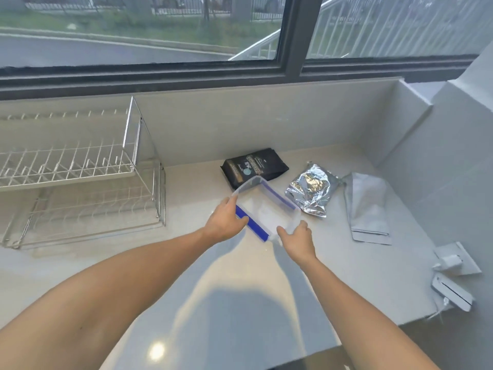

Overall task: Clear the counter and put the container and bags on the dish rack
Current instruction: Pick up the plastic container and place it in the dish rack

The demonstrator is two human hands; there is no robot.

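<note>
Clear plastic with blue clips, the container (266, 206) sits on the counter (213, 289) between your hands: your left hand (225, 222) clasps its left edge, your right hand (297, 240) grips its near corner. Just beyond your grip lies a black bag (254, 166), touching the container's far end. Right of your right hand lie a crinkled foil bag (310, 189) and, further right, a flat grey pouch (366, 206). Well left of your left hand stands the wire dish rack (80, 169).

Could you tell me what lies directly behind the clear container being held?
A black bag lies flat on the counter behind the clear container; the container's far corner covers the bag's near edge, hiding that part.
</note>
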